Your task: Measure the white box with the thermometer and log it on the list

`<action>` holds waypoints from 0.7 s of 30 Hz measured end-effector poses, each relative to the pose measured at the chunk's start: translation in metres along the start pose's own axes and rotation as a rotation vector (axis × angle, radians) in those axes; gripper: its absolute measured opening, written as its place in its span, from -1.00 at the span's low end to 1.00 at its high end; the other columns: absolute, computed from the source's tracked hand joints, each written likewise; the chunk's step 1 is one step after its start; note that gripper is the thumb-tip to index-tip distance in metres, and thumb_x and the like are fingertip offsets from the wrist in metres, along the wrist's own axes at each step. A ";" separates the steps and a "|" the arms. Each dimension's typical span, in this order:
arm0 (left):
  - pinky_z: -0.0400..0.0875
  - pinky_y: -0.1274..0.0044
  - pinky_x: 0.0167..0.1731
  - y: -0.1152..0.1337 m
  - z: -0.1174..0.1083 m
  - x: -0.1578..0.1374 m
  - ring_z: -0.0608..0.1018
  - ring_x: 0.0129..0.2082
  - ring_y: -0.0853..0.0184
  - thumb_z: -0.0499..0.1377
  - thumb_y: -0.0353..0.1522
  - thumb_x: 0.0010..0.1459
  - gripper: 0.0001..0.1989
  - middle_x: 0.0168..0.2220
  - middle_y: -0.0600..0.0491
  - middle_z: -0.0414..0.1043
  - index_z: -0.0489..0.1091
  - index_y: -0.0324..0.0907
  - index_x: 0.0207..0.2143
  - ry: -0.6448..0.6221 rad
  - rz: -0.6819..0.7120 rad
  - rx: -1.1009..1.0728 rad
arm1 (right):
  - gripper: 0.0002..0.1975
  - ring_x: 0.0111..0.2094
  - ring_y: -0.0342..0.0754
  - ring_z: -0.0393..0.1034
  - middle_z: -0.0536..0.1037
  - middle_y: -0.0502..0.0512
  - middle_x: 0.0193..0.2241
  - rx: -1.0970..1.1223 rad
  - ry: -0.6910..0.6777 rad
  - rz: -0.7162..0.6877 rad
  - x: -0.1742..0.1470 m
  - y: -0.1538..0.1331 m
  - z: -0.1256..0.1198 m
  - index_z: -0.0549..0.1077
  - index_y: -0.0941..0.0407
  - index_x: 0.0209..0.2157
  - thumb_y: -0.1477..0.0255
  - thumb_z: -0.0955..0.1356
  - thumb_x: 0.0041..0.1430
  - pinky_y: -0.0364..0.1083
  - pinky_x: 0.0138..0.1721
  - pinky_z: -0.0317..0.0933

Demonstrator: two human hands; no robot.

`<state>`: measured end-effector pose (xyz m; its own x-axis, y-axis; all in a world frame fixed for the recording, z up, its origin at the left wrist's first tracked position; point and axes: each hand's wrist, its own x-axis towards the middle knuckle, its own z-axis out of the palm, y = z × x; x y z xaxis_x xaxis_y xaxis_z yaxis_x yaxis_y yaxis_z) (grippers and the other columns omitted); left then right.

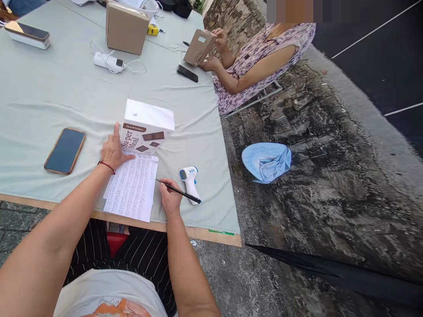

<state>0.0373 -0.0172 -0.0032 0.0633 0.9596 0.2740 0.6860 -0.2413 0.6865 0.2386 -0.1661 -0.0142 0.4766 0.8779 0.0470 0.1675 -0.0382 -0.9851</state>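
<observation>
Left hand [112, 152] spread, not clenched, at the centre-left of the frame, its thumb lying over printed sheets [132, 198] and its fingers along the left side of a white box [148, 112] marked "Super Meal"; the spread seems meant to steady paper and carton together; right hand [171, 198], lower centre, grasps a black pen [178, 191] between thumb and fingers, its tip by the right edge of the sheets, a grip suited to writing, though whether it touches paper cannot be told.

The box stands at the head of the sheets, lettered face toward the wearer, probably for easy reading; a white-and-blue thermometer [189, 178] lies just right of the papers, partly beneath the pen's line; a phone [65, 151] rests at the left, apart from the work.

Pale, creased cloth [82, 94] covers the table to a bare wooden edge [36, 201]; at the upper right of the frame a co-worker [261, 61] in a floral top holds a small brown carton [199, 49]; beyond lies rough stone paving [317, 176], a light-blue hat [266, 162] upon it, and dark ground [373, 53] with white lines.
</observation>
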 end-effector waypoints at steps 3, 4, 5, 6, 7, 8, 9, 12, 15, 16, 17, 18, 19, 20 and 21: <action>0.23 0.06 0.04 0.001 0.001 0.000 0.43 0.00 -0.14 0.52 -0.16 -0.38 0.39 0.00 -0.17 0.39 -0.26 -0.08 0.40 0.022 -0.002 0.014 | -0.78 -0.59 -0.18 0.18 0.37 -0.09 -0.62 0.018 -0.006 0.056 0.003 -0.001 0.002 0.45 0.12 -0.42 0.26 0.34 -0.08 -0.13 -0.53 0.14; 0.19 0.05 0.06 0.001 0.001 0.000 0.44 -0.01 -0.13 0.52 -0.16 -0.39 0.41 -0.02 -0.17 0.42 -0.27 -0.10 0.40 0.032 0.002 0.030 | -0.77 -0.59 -0.18 0.18 0.36 -0.10 -0.64 0.031 -0.006 0.073 0.004 -0.001 0.003 0.44 0.12 -0.42 0.26 0.34 -0.09 -0.13 -0.53 0.13; 0.16 0.04 0.07 0.001 0.001 -0.001 0.46 -0.03 -0.13 0.52 -0.15 -0.40 0.43 -0.04 -0.17 0.45 -0.28 -0.12 0.40 0.039 0.005 0.050 | -0.77 -0.60 -0.18 0.19 0.34 -0.11 -0.64 0.047 0.001 0.087 0.006 -0.001 0.004 0.43 0.12 -0.42 0.26 0.35 -0.09 -0.13 -0.53 0.13; 0.14 0.03 0.07 0.002 0.002 -0.001 0.47 -0.05 -0.12 0.51 -0.13 -0.40 0.43 -0.07 -0.16 0.47 -0.29 -0.13 0.40 0.040 0.007 0.070 | -0.77 -0.59 -0.18 0.19 0.34 -0.11 -0.65 0.061 0.015 0.097 0.007 -0.001 0.005 0.42 0.12 -0.42 0.25 0.35 -0.10 -0.13 -0.53 0.13; 0.12 0.03 0.07 0.002 0.002 -0.002 0.49 -0.07 -0.11 0.51 -0.11 -0.39 0.43 -0.10 -0.15 0.50 -0.29 -0.15 0.40 0.037 0.007 0.090 | -0.76 -0.59 -0.18 0.20 0.34 -0.11 -0.64 0.072 0.038 0.098 0.008 -0.001 0.007 0.41 0.12 -0.42 0.25 0.36 -0.12 -0.13 -0.52 0.14; 0.11 0.04 0.07 0.001 0.003 -0.002 0.51 -0.10 -0.11 0.50 -0.09 -0.38 0.43 -0.14 -0.14 0.52 -0.30 -0.17 0.40 0.032 0.006 0.107 | -0.75 -0.58 -0.18 0.21 0.35 -0.10 -0.62 0.076 0.067 0.090 0.008 -0.001 0.008 0.39 0.12 -0.43 0.25 0.37 -0.13 -0.13 -0.51 0.16; 0.10 0.04 0.06 0.001 0.003 -0.002 0.52 -0.12 -0.10 0.49 -0.07 -0.36 0.42 -0.17 -0.13 0.54 -0.30 -0.19 0.40 0.026 0.007 0.120 | -0.75 -0.57 -0.18 0.21 0.37 -0.09 -0.60 0.073 0.093 0.076 0.008 0.000 0.009 0.38 0.11 -0.43 0.24 0.37 -0.14 -0.13 -0.50 0.17; 0.06 0.07 0.07 -0.001 0.004 -0.004 0.54 -0.13 -0.10 0.47 -0.05 -0.31 0.41 -0.25 -0.11 0.58 -0.32 -0.25 0.40 0.005 0.007 0.141 | -0.76 -0.55 -0.18 0.22 0.39 -0.07 -0.57 0.035 0.113 0.034 0.004 0.001 0.010 0.38 0.11 -0.45 0.25 0.37 -0.14 -0.13 -0.48 0.18; 0.03 0.09 0.09 -0.002 0.005 -0.004 0.55 -0.11 -0.12 0.45 -0.03 -0.28 0.40 -0.29 -0.10 0.59 -0.34 -0.29 0.40 -0.018 -0.004 0.155 | -0.80 -0.55 -0.17 0.21 0.39 -0.08 -0.61 -0.034 0.056 0.010 -0.001 0.000 0.011 0.40 0.11 -0.49 0.26 0.36 -0.10 -0.12 -0.49 0.18; 0.02 0.09 0.10 -0.003 0.005 -0.004 0.55 -0.10 -0.11 0.44 -0.02 -0.27 0.40 -0.29 -0.09 0.59 -0.34 -0.29 0.40 -0.022 -0.004 0.156 | -0.81 -0.55 -0.16 0.22 0.40 -0.07 -0.61 -0.053 0.039 0.002 -0.002 -0.001 0.011 0.40 0.10 -0.50 0.26 0.36 -0.08 -0.12 -0.48 0.19; 0.01 0.09 0.10 -0.003 0.005 -0.004 0.55 -0.10 -0.11 0.44 -0.01 -0.26 0.39 -0.30 -0.08 0.59 -0.34 -0.28 0.40 -0.022 -0.001 0.156 | -0.82 -0.54 -0.15 0.23 0.42 -0.07 -0.61 -0.067 0.026 -0.005 -0.002 -0.001 0.011 0.41 0.10 -0.51 0.27 0.35 -0.07 -0.11 -0.47 0.20; 0.01 0.09 0.11 -0.004 0.006 -0.004 0.55 -0.10 -0.11 0.43 -0.01 -0.25 0.38 -0.30 -0.08 0.59 -0.34 -0.28 0.40 -0.020 0.005 0.153 | -0.82 -0.53 -0.15 0.24 0.43 -0.06 -0.60 -0.075 0.019 -0.009 -0.002 -0.002 0.012 0.41 0.10 -0.52 0.27 0.35 -0.06 -0.11 -0.47 0.21; 0.00 0.09 0.11 -0.004 0.006 -0.004 0.55 -0.10 -0.11 0.43 -0.01 -0.25 0.37 -0.29 -0.08 0.59 -0.33 -0.26 0.40 -0.018 0.012 0.150 | -0.82 -0.53 -0.14 0.24 0.43 -0.05 -0.60 -0.078 0.016 -0.010 -0.003 -0.003 0.012 0.41 0.10 -0.52 0.27 0.35 -0.06 -0.11 -0.46 0.21; 0.00 0.09 0.11 -0.004 0.006 -0.004 0.55 -0.10 -0.11 0.43 -0.01 -0.25 0.37 -0.29 -0.07 0.59 -0.32 -0.25 0.40 -0.015 0.017 0.146 | -0.82 -0.53 -0.14 0.25 0.43 -0.05 -0.60 -0.081 0.019 -0.010 -0.002 -0.003 0.012 0.42 0.10 -0.53 0.27 0.34 -0.05 -0.10 -0.45 0.22; 0.00 0.09 0.11 -0.004 0.006 -0.004 0.55 -0.11 -0.11 0.43 -0.01 -0.25 0.36 -0.29 -0.07 0.59 -0.31 -0.24 0.40 -0.012 0.020 0.144 | -0.81 -0.52 -0.14 0.25 0.44 -0.05 -0.60 -0.083 0.022 -0.009 -0.002 -0.004 0.013 0.42 0.10 -0.52 0.27 0.34 -0.05 -0.10 -0.45 0.22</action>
<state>0.0382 -0.0188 -0.0112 0.0863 0.9568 0.2776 0.7812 -0.2379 0.5771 0.2260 -0.1618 -0.0126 0.4930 0.8679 0.0601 0.2425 -0.0707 -0.9676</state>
